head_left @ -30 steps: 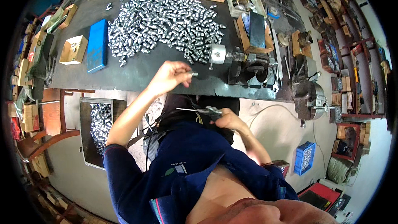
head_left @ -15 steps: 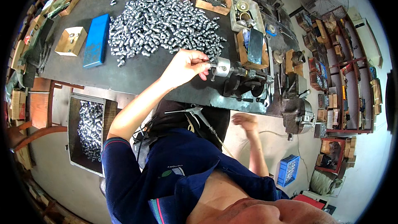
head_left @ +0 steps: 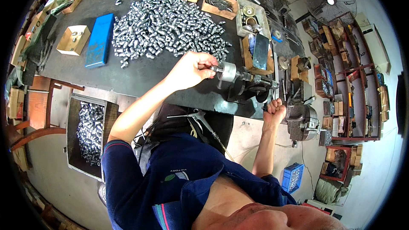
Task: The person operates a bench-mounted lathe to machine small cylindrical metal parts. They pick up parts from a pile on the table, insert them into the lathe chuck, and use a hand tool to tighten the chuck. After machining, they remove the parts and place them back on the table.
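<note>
My left hand (head_left: pixel 195 70) pinches a small metal fitting (head_left: pixel 214 68) at the front of a silver cylindrical head on a bench-mounted device (head_left: pixel 247 81). Its fingers partly hide the fitting. At the table's front edge, past the device's dark handwheel (head_left: pixel 258 94), my right hand (head_left: pixel 275 112) is closed; whatever lies in its fingers cannot be made out. Behind my left hand spreads a large pile of shiny metal fittings (head_left: pixel 166 27).
A blue case (head_left: pixel 99 40) and an open box (head_left: pixel 73 39) lie left of the pile. A phone (head_left: pixel 260 52) leans on a wooden box behind the device. To the right stands a bench vise (head_left: pixel 301 121); an air gun (head_left: pixel 200 121) lies before me. A wooden bin (head_left: pixel 73 140) holds more fittings.
My right hand has come up and right from below the table edge to beside the device, and its fingers have closed. My left hand stays at the silver head.
</note>
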A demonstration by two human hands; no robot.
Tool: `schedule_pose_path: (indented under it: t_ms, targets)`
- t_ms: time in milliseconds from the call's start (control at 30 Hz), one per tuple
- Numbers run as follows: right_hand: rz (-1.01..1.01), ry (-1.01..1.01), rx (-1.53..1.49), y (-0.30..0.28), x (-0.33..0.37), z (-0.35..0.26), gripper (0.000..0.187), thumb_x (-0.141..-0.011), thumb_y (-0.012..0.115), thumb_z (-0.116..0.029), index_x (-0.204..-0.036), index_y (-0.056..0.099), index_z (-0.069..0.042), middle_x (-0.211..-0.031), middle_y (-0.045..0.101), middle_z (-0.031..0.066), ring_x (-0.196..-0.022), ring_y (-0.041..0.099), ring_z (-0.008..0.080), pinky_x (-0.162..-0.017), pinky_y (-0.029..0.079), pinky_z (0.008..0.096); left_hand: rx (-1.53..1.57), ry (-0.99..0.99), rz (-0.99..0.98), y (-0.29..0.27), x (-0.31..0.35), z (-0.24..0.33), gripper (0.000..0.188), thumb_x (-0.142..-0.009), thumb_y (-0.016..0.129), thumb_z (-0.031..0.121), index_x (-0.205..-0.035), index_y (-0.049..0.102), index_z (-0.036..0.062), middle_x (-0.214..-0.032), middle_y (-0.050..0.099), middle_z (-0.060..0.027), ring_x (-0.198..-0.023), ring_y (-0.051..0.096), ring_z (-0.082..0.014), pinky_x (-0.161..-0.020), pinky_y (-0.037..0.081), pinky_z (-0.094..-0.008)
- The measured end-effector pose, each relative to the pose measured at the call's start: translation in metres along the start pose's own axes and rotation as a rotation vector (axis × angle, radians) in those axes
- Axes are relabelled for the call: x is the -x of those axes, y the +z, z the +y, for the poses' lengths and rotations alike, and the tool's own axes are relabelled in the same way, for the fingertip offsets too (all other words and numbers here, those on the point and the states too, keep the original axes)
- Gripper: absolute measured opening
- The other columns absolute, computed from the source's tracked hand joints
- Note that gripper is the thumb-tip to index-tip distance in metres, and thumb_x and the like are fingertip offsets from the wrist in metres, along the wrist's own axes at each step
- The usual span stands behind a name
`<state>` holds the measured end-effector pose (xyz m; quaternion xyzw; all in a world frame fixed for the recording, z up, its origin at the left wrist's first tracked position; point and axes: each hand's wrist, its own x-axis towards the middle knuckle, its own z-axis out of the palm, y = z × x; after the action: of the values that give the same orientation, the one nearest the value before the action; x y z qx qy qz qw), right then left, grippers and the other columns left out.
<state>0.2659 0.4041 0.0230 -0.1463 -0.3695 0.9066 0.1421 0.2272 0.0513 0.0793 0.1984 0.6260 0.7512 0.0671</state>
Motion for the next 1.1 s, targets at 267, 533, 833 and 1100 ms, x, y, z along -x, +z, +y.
schedule_pose_path:
  t_ms: [267, 533, 833, 1100]
  targets:
    - [-0.278, -0.029, 0.001, 0.048, -0.024, -0.046, 0.012, -0.068, 0.044, -0.013, -0.075, 0.047, -0.004, -0.053, 0.030, -0.0020, -0.041, 0.025, 0.0066, -0.033, 0.022, 0.0189, -0.023, 0.012, -0.031, 0.000, 0.000, 0.002, 0.015, -0.073, 0.057, -0.010, -0.086, 0.056, -0.0037, -0.073, 0.060, -0.0050, -0.067, 0.056, -0.0075, -0.062, 0.046, -0.0207]
    - [-0.178, -0.038, -0.045, 0.053, -0.109, -0.009, 0.014, -0.072, 0.038, -0.011, -0.075, 0.047, -0.002, -0.053, 0.029, -0.0006, -0.043, 0.025, 0.0085, -0.035, 0.024, 0.0210, -0.028, 0.012, -0.018, 0.005, -0.001, 0.005, 0.014, -0.075, 0.057, -0.009, -0.087, 0.056, -0.0042, -0.078, 0.061, -0.0061, -0.071, 0.057, -0.0088, -0.065, 0.047, -0.0217]
    - [0.198, -0.099, 0.241, -0.009, -0.058, 0.035, 0.013, -0.080, 0.041, -0.013, -0.076, 0.050, -0.004, -0.055, 0.038, -0.0006, -0.042, 0.026, 0.0076, -0.038, 0.021, 0.0224, -0.160, 0.047, 0.006, 0.006, -0.001, 0.007, 0.014, -0.075, 0.058, -0.007, -0.089, 0.057, -0.0048, -0.081, 0.061, -0.0067, -0.075, 0.058, -0.0103, -0.068, 0.049, -0.0230]
    - [-0.181, -0.107, 0.175, 0.015, 0.000, -0.025, 0.011, -0.079, 0.043, -0.015, -0.078, 0.047, -0.005, -0.052, 0.031, -0.0025, -0.040, 0.022, 0.0053, -0.035, 0.017, 0.0196, -0.041, 0.025, 0.002, 0.006, -0.003, 0.005, 0.014, -0.074, 0.058, -0.007, -0.088, 0.058, -0.0034, -0.075, 0.060, -0.0053, -0.068, 0.057, -0.0087, -0.062, 0.047, -0.0214]
